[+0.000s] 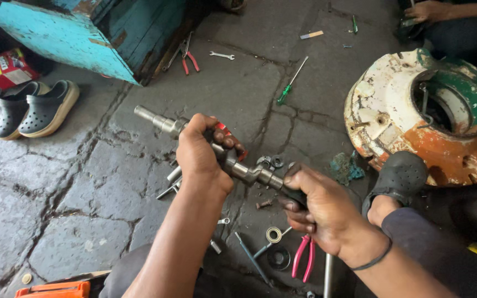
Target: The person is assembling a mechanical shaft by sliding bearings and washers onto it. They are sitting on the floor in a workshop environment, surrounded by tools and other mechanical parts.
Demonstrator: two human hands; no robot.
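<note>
L hand (200, 152) & R hand (318, 207) both clench stepped steel shaft (249, 174) w/ greasy fingers.

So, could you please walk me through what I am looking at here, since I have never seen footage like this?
There is one picture, taken by a camera worn on a person's head, looking down at their own bare hands above a cracked stone floor. The left hand and right hand both grip a long stepped metal shaft, held at a slant. Below lie small washers, pink-handled pliers and loose bolts. Further off are a green-handled screwdriver, a small spanner, grey clogs, a turquoise wooden box and a worn round casing painted white, green and orange. Another person's hand shows at top right.
</note>
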